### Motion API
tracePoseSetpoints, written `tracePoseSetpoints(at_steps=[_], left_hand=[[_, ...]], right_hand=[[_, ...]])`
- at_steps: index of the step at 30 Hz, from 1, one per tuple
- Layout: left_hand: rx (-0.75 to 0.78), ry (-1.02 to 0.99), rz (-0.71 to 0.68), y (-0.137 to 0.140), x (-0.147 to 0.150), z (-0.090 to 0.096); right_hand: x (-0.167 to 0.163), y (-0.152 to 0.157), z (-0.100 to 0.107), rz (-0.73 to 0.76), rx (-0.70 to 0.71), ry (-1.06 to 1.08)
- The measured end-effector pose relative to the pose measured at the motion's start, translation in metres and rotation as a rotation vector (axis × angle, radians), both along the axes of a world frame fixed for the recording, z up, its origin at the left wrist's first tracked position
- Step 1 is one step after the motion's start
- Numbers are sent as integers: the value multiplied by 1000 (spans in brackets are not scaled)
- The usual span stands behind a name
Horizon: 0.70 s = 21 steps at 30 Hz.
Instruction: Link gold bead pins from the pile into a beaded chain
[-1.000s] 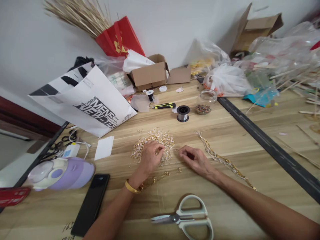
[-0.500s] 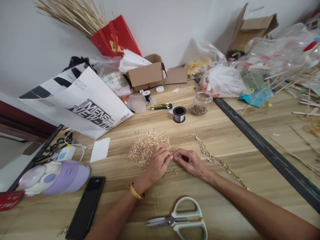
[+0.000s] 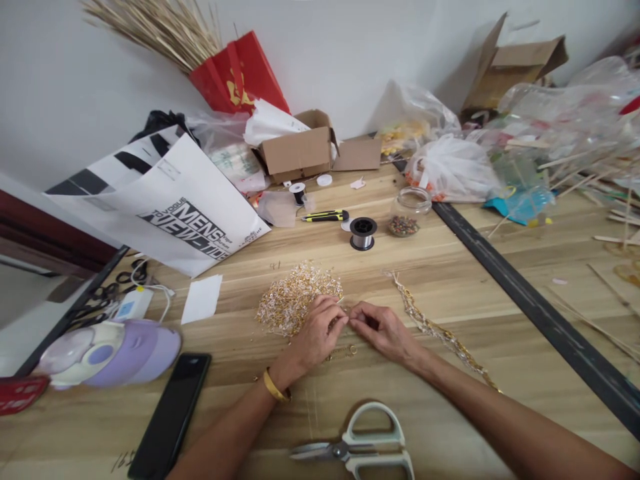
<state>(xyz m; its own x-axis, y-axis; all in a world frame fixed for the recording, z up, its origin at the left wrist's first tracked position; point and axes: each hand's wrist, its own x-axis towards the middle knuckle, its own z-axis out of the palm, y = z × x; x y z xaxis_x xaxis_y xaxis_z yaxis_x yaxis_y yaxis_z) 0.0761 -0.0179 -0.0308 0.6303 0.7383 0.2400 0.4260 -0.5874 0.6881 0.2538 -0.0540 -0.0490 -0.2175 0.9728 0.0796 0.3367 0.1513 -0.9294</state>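
Observation:
My left hand (image 3: 320, 328) is closed in a pinch at the right edge of a heap of gold and clear beads (image 3: 293, 297). Fingertip to fingertip with it, my right hand (image 3: 381, 328) pinches too. What lies between the fingers is too small to make out. Just below them on the table is a short gold beaded piece with a ring (image 3: 345, 352). Right of my right hand stretches a bundle of gold and clear beaded strands (image 3: 440, 327). White-handled scissors (image 3: 357, 443) lie partly spread in front of my forearms.
Behind the heap are a wire spool (image 3: 363, 233), a utility knife (image 3: 326, 216) and a glass jar of beads (image 3: 407, 213). At left are a phone (image 3: 170, 413), a purple bottle (image 3: 135, 353) and a white paper bag (image 3: 165, 193). A black strip (image 3: 525, 300) crosses the right side.
The view has shifted slightly, so most things sit a little further right. Both hands keep pinching close together; their pose is almost the same.

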Motion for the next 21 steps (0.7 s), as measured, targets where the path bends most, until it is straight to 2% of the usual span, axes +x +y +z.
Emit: tracePoseSetpoints(at_steps=[7,11,16,21], left_hand=[[13,-67,70,7,0,-4],[75,-66,147,15,-2,-3],[152,95,206,32,-6,3],[252,282,259,64,-1,6]], right_hand=[[1,0,-2,11,20,25],[2,-1,-3,12,26,27],[3,-1,-4,9,20,48],[3,-1,-5,3,21,46]])
